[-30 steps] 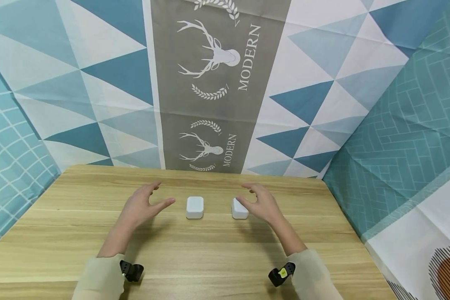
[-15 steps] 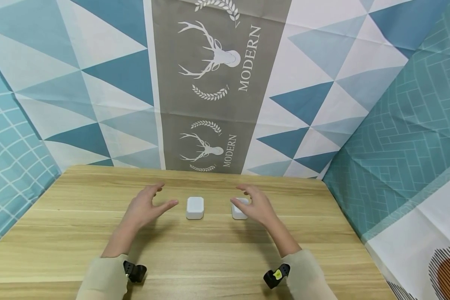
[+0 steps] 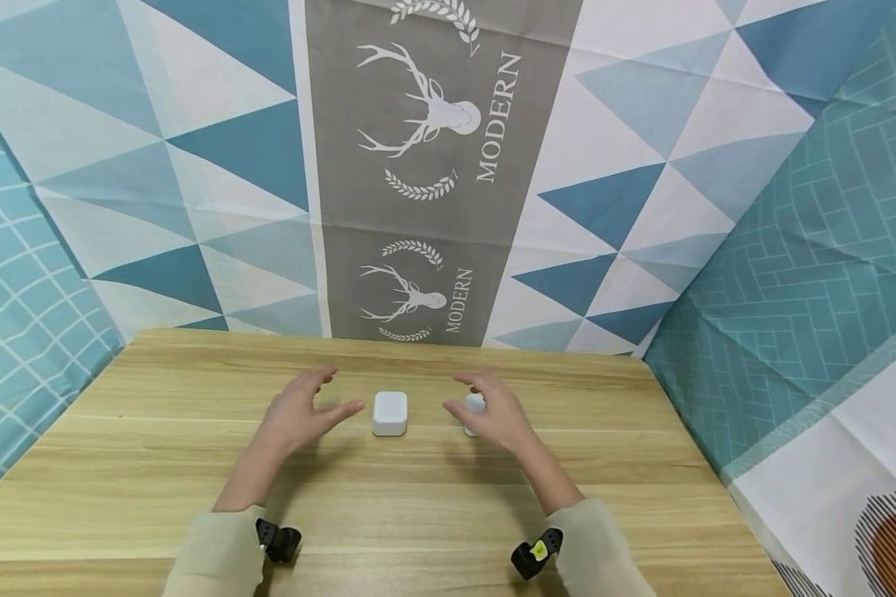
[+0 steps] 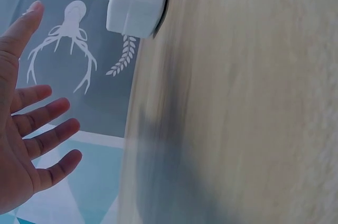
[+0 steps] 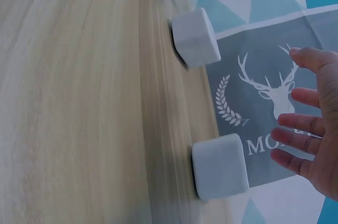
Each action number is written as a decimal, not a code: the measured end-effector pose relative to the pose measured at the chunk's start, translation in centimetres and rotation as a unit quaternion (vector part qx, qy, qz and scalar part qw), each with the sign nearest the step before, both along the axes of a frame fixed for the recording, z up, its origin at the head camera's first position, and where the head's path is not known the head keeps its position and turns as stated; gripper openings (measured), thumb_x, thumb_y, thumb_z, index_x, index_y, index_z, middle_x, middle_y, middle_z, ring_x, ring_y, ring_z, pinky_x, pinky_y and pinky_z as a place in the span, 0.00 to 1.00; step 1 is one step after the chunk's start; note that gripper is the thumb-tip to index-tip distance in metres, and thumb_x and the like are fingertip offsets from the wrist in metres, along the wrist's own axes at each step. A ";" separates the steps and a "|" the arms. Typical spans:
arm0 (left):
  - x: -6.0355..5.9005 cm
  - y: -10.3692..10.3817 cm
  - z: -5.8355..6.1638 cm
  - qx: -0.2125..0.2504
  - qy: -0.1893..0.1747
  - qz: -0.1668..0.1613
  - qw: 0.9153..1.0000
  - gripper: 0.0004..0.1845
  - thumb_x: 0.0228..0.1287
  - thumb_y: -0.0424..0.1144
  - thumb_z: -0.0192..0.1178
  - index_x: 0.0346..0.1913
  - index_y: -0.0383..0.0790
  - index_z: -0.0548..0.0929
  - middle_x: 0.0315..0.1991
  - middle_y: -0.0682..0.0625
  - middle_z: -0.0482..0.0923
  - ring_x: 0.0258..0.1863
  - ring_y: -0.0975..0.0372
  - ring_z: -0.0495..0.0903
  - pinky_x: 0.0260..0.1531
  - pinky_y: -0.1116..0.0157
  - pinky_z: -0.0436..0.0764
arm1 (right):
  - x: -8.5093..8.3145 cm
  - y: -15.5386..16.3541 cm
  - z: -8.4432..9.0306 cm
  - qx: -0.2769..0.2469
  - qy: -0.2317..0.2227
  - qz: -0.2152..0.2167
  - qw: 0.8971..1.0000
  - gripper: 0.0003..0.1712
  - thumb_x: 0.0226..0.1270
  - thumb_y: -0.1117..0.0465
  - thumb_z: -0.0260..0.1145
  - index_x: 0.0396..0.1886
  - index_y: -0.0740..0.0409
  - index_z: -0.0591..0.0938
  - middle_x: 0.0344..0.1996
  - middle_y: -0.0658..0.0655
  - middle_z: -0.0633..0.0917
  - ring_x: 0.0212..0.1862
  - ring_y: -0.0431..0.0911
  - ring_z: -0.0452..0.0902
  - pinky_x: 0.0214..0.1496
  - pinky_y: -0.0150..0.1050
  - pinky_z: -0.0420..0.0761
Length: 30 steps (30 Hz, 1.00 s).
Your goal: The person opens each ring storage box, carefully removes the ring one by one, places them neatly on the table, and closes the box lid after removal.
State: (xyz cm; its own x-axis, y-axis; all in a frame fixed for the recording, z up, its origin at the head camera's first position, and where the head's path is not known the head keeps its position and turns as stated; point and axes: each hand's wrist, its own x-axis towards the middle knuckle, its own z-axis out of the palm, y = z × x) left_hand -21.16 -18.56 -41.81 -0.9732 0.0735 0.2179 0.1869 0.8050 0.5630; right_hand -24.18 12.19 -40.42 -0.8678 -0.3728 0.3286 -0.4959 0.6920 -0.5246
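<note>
Nearest the camera in the head view are the two pale sleeves, each with a dark wrist strap (image 3: 278, 541), low over the wooden worktop (image 3: 157, 464). Taking the left white block (image 3: 390, 413) as landmark: the left hand (image 3: 299, 410) hovers just to its left, fingers spread and relaxed, thumb tip close to the block's side but apart from it, holding nothing. The right hand (image 3: 493, 410) hovers to the landmark's right, over the right white block (image 3: 474, 406), which it mostly hides; its grip is likewise apart, fingers loosely extended.

The right wrist view shows what the head view conceals: the right block (image 5: 221, 167) whole, resting on the worktop, with the right hand's fingers (image 5: 301, 123) spread beside it and clear of it, and the landmark block (image 5: 195, 37) farther along. The left wrist view shows the landmark block (image 4: 138, 2) from the other side and the left hand (image 4: 26, 129) with open palm and straight fingers, apart from it.

Beyond the landmark hangs a patterned cloth with deer heads (image 3: 426, 104) and "MODERN" lettering.

Compared with a second ago, both hands have drifted toward the landmark: the right hand now covers more of the right block, and the left thumb is closer. Neither block has moved.
</note>
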 end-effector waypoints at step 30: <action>-0.1 1.5 -1.3 0.025 -0.012 -0.009 1.000 0.49 0.50 0.68 0.60 0.66 0.36 0.65 0.61 0.38 0.71 0.56 0.44 0.73 0.52 0.45 0.73 | 0.3 -2.6 -1.0 -0.009 -0.035 0.015 0.999 0.31 0.60 0.42 0.63 0.58 0.54 0.76 0.55 0.54 0.80 0.52 0.51 0.76 0.51 0.46 0.77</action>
